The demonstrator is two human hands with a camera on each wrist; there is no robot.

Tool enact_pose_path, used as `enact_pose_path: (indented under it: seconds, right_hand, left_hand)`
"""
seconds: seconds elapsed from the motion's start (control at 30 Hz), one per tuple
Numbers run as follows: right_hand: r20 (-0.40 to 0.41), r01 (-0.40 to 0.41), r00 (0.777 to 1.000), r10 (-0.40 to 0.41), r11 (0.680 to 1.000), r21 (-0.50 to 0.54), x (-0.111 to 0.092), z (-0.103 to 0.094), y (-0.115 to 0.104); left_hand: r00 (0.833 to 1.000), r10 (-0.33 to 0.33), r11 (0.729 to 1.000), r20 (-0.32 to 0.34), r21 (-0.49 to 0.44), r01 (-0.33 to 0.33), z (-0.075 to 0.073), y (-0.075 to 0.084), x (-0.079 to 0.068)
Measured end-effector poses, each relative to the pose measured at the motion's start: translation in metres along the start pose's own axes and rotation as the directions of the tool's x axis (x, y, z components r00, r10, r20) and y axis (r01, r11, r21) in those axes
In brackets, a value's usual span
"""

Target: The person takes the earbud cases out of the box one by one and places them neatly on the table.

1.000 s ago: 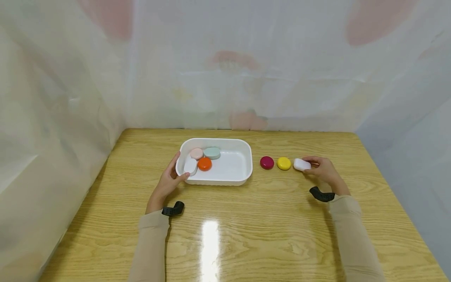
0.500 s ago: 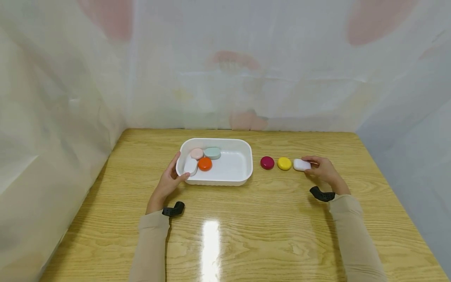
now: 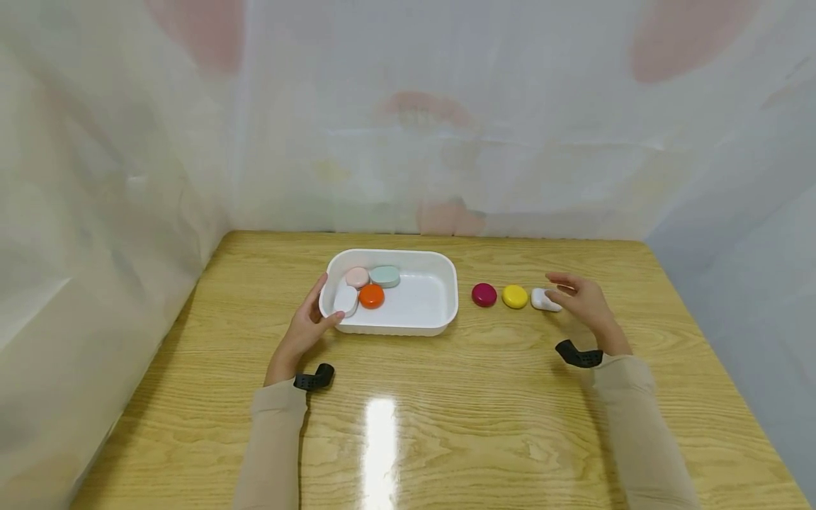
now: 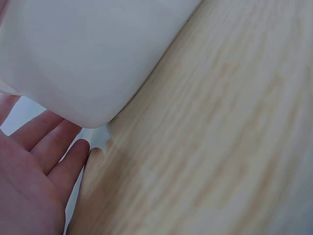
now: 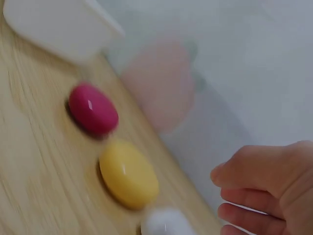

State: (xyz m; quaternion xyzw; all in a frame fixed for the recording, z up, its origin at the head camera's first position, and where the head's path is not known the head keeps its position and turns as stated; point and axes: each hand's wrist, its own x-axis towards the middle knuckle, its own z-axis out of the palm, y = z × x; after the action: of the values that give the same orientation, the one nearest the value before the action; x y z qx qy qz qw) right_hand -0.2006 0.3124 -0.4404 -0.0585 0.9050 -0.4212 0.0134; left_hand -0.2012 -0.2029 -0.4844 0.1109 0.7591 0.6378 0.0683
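Observation:
A white rectangular tub (image 3: 433, 327) stands on the table, and my left hand (image 3: 304, 333) holds its left end, thumb at the front rim and fingers along the outer wall. Inside, toward the left, lie a pink soap (image 3: 357, 277), a mint-green soap (image 3: 385, 276), an orange soap (image 3: 372, 296) and a white oval soap (image 3: 346, 301). Right of the tub, a magenta soap (image 3: 484, 295), a yellow soap (image 3: 514, 296) and a white soap bar (image 3: 540, 299) form a row. Over the white bar is my right hand (image 3: 585, 306), fingers parted from it, partly covering its right end.
The wooden table (image 3: 459, 411) reaches a pale patterned curtain (image 3: 523, 177) at the back, with more of the cloth on both sides. A black wrist mount (image 3: 314, 378) sits on the left wrist and another black mount (image 3: 579, 354) on the right.
My right hand has let go of the white soap bar and lifted a little off it, leaving it at the row's right end. The left hand and tub look unchanged.

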Motion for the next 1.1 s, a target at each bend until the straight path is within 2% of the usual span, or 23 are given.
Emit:
enact_pose_path:
  seconds: [0.07, 0.27, 0.37, 0.53, 0.73, 0.93, 1.1]
  right_hand:
    - [-0.012, 0.012, 1.0, -0.012, 1.0, 0.017, 0.0, 0.004, -0.006]
    - [-0.076, 0.075, 0.995, -0.068, 0.993, 0.09, 0.003, 0.015, -0.022]
    - [-0.108, 0.118, 0.988, -0.106, 0.987, 0.111, 0.003, 0.02, -0.031]
    - [-0.085, 0.126, 0.99, -0.116, 0.984, 0.124, 0.005, 0.033, -0.048]
    - [-0.026, 0.115, 0.993, -0.112, 0.975, 0.19, 0.01, 0.056, -0.076]
    - [0.053, 0.124, 0.988, -0.144, 0.956, 0.267, 0.019, 0.078, -0.096]
    - [0.041, 0.14, 0.986, -0.159, 0.946, 0.294, 0.025, 0.092, -0.111]
  left_hand:
    - [1.0, -0.002, 1.0, 0.0, 0.003, 0.002, 0.0, 0.001, 0.0]
    - [1.0, 0.027, 1.0, -0.013, 0.001, -0.027, -0.003, -0.021, 0.007]
    - [0.999, 0.04, 0.999, -0.016, 0.005, -0.04, -0.003, -0.023, 0.008]
    - [0.999, 0.035, 0.999, -0.017, 0.007, -0.035, -0.003, -0.024, 0.008]
    - [1.0, 0.001, 1.0, -0.014, 0.001, -0.001, -0.004, -0.018, 0.006]
    - [1.0, -0.02, 1.0, -0.003, 0.008, 0.02, -0.001, 0.001, 0.0]
    - [1.0, -0.024, 1.0, -0.002, 0.013, 0.024, 0.0, 0.007, -0.002]
